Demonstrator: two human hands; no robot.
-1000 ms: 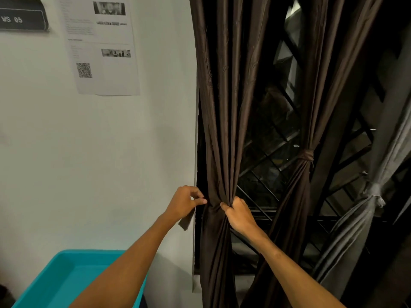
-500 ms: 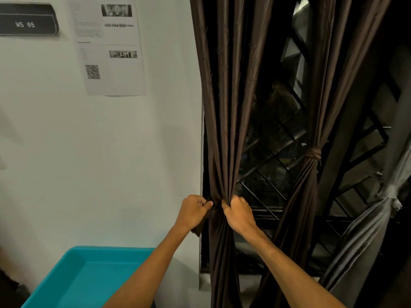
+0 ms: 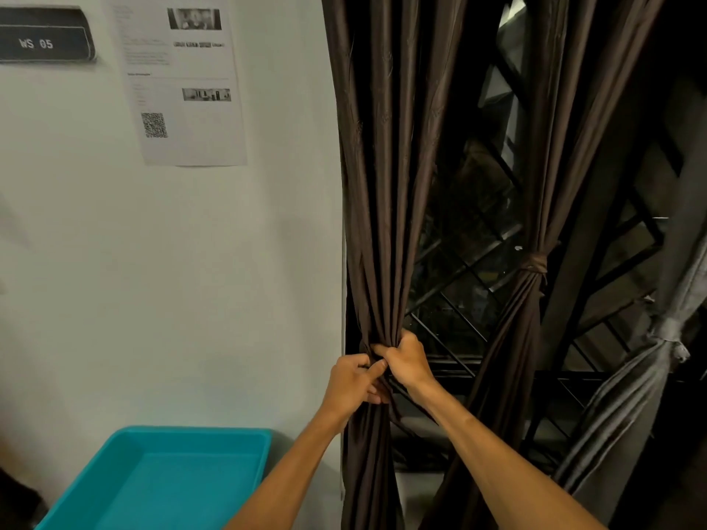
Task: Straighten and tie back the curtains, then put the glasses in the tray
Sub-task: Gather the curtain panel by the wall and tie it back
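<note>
A dark brown curtain [image 3: 382, 185] hangs at the left edge of the window, gathered into a bundle at waist height. My left hand [image 3: 354, 382] and my right hand [image 3: 405, 361] both grip that bundle, touching each other, fingers closed on the fabric and its tie strip. A second brown curtain [image 3: 530, 319] to the right is tied with a knot at its middle. A grey curtain [image 3: 650, 361] at the far right is tied too. The turquoise tray [image 3: 199, 434] sits at the lower left, with nothing in it. No glasses are in view.
A white wall [image 3: 172, 281] carries a printed sheet with a QR code [image 3: 183, 78] and a dark sign reading WS 05 [image 3: 42, 42]. Behind the curtains is a dark window with a black metal grille [image 3: 459, 292].
My hands have come together on the gathered curtain; the left one moved right until it touches the right one. The view shifted slightly so the tray shows more.
</note>
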